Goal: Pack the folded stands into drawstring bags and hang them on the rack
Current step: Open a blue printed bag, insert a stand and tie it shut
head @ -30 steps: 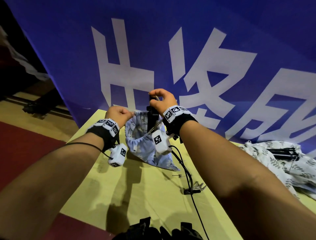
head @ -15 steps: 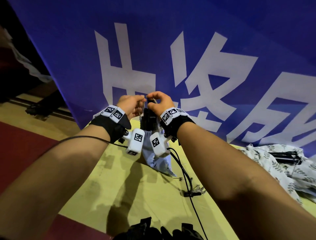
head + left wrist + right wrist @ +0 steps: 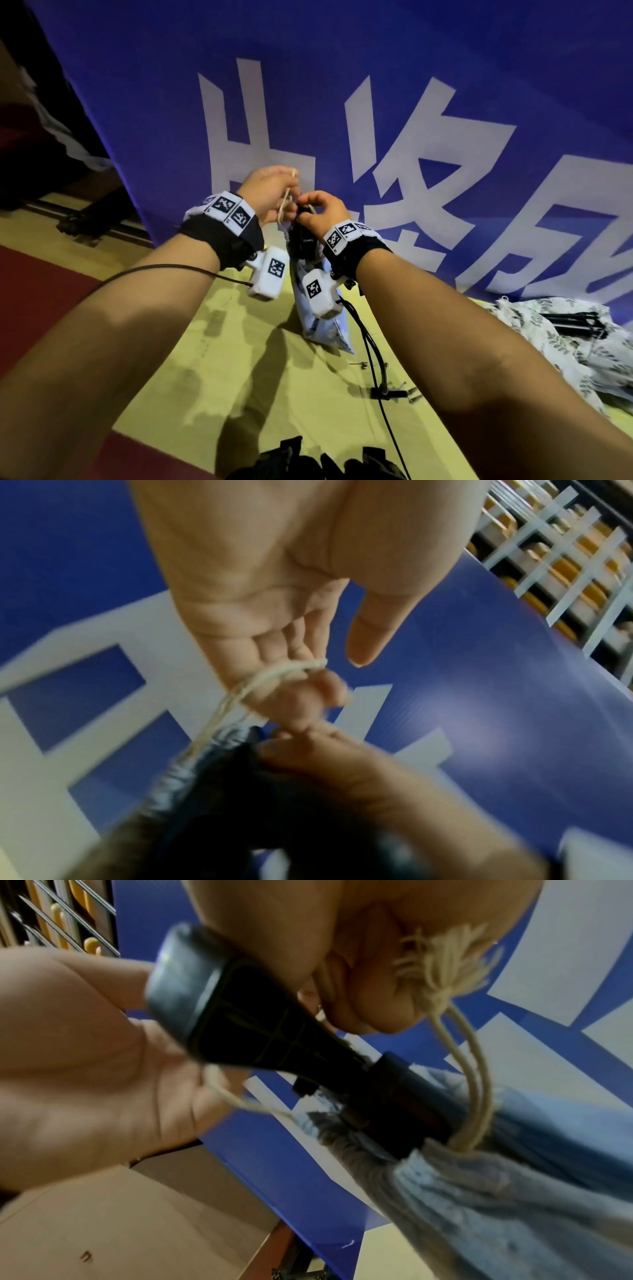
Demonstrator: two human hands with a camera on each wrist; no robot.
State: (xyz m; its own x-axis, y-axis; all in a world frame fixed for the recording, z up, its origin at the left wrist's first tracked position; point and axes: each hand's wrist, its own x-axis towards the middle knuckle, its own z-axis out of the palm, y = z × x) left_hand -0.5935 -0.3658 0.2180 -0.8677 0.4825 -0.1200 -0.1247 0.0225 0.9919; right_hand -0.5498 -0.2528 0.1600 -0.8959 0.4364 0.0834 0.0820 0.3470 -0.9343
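The fingers (image 3: 301,710) of the left hand (image 3: 270,192) are curled round a cream cord (image 3: 274,674), which loops over them and runs down to the gathered mouth of a pale blue bag (image 3: 325,322). The right hand (image 3: 322,214) pinches the other cord (image 3: 469,1085) just below its frayed knot, its fingers bent tight beside the black stand (image 3: 260,1031). The stand's top sticks up out of the cinched bag mouth between the two hands. The bag hangs upright over the yellow tabletop (image 3: 308,411), near the far edge, in front of a blue banner (image 3: 445,68). Near the right edge lies a leaf-print bag (image 3: 555,339) with a second black stand (image 3: 568,322) on it.
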